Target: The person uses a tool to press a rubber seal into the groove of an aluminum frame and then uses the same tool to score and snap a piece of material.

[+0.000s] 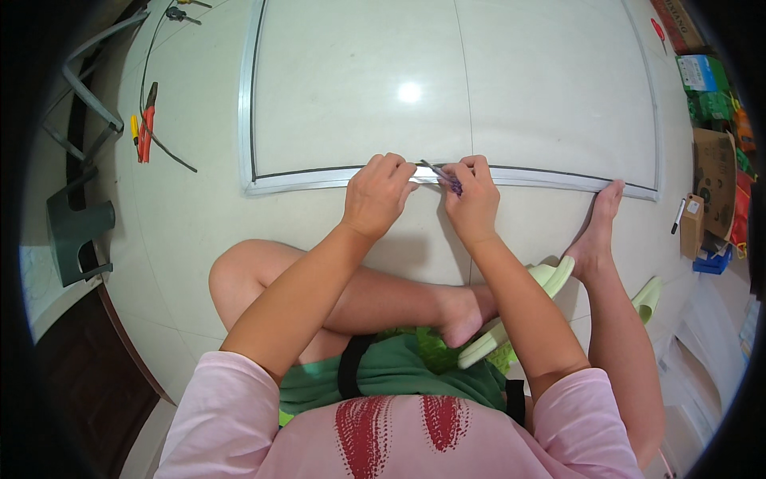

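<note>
A silver metal frame (311, 181) with a black strip (317, 171) along its inner edge lies flat on the floor before me. My right hand (474, 194) grips a small hand tool (455, 185) with a purple handle, just over the frame's near side. The tool's thin dark shaft points up and left, towards my other hand; its exact kind is unclear. Beside it, my left hand (378, 193) rests at the same frame side with curled fingers. Whether those fingertips pinch the strip is hidden. My right foot (610, 200) touches the frame near its right corner.
To the left lie red-handled pliers (148, 129), a yellow-handled tool (134, 132) and a loose black strip (173, 157). A dark green plastic stool (81, 224) stands beyond. Cardboard boxes (712, 179) and a marker (678, 217) are at right; light green slippers (647, 298) lie near my legs.
</note>
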`<state>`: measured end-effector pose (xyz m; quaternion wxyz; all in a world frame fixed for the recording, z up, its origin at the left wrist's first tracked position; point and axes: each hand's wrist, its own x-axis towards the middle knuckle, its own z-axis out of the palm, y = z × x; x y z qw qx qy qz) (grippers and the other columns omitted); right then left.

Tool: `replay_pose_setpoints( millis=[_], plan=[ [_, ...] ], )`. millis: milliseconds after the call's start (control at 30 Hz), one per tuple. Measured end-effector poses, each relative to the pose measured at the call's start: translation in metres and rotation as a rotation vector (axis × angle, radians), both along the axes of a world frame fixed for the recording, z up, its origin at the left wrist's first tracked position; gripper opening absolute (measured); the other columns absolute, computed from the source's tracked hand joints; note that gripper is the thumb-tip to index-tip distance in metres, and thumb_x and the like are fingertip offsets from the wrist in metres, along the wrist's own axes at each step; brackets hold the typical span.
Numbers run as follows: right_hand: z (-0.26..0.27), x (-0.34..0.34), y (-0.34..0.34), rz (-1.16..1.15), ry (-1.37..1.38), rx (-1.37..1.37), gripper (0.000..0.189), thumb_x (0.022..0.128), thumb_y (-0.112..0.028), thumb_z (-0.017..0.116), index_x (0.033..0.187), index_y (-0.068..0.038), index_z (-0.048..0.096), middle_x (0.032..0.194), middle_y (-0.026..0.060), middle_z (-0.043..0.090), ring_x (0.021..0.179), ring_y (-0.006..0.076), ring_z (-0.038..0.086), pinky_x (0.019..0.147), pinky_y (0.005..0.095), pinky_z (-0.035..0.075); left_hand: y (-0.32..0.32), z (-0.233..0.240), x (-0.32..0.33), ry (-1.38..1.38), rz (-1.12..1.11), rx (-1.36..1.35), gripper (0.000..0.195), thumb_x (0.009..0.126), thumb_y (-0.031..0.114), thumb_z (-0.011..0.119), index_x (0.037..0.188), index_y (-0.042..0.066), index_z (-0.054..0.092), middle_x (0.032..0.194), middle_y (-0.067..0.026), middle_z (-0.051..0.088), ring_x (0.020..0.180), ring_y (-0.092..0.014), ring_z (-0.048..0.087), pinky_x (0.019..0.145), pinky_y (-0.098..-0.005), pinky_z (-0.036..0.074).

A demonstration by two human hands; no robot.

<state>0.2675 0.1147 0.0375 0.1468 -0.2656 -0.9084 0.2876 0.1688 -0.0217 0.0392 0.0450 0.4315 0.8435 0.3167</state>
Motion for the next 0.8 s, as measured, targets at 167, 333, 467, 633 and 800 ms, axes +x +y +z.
replay_pose_setpoints(
  millis=[167, 333, 467, 633, 800],
  plan=[
    [-0.006, -0.002, 0.001, -0.062, 0.019, -0.090, 0.015, 0.071, 0.001, 0.069, 0.081, -0.007, 0.062, 0.087, 0.0051, 0.055, 0.074, 0.0252, 0.059, 0.060, 0.0359, 0.047, 0.003, -0.002, -0.004, 0.023, -0.010, 0.033, 0.021, 0.071, 0.010, 0.076, 0.087, 0.009, 0.063, 0.084, -0.0027, 0.058, 0.076, -0.023, 0.056, 0.064, -0.0360, 0.047],
    [-0.005, -0.001, 0.003, -0.032, -0.012, -0.205, 0.014, 0.072, 0.000, 0.070, 0.079, -0.005, 0.059, 0.085, 0.0053, 0.054, 0.073, 0.0251, 0.058, 0.063, 0.0357, 0.047, 0.002, -0.007, -0.004, 0.046, -0.002, 0.044, 0.022, 0.070, 0.012, 0.077, 0.087, 0.009, 0.064, 0.083, -0.0023, 0.059, 0.075, -0.023, 0.055, 0.064, -0.0353, 0.047],
    [-0.004, 0.000, 0.005, -0.034, -0.023, -0.211, 0.014, 0.072, -0.001, 0.071, 0.079, -0.005, 0.059, 0.085, 0.0053, 0.054, 0.073, 0.0253, 0.058, 0.063, 0.0362, 0.047, 0.003, -0.009, -0.004, 0.058, -0.004, 0.057, 0.022, 0.069, 0.012, 0.077, 0.087, 0.010, 0.064, 0.082, -0.0023, 0.059, 0.075, -0.023, 0.055, 0.064, -0.0354, 0.047],
    [0.003, -0.001, 0.006, -0.034, -0.114, -0.207, 0.012, 0.072, -0.002, 0.071, 0.078, -0.006, 0.060, 0.087, 0.0052, 0.054, 0.073, 0.0253, 0.059, 0.062, 0.0370, 0.047, -0.003, -0.014, -0.010, 0.013, -0.051, 0.131, 0.017, 0.071, 0.012, 0.076, 0.085, 0.011, 0.065, 0.081, -0.0002, 0.060, 0.073, -0.021, 0.056, 0.060, -0.0338, 0.047],
    [0.009, -0.001, 0.004, 0.006, -0.054, -0.156, 0.013, 0.071, -0.002, 0.070, 0.079, -0.005, 0.061, 0.086, 0.0068, 0.054, 0.071, 0.0264, 0.058, 0.062, 0.0374, 0.047, -0.001, -0.014, 0.002, 0.048, 0.003, 0.036, 0.012, 0.074, 0.011, 0.074, 0.082, 0.012, 0.065, 0.082, 0.0009, 0.061, 0.065, -0.020, 0.059, 0.053, -0.0325, 0.048]
  ],
)
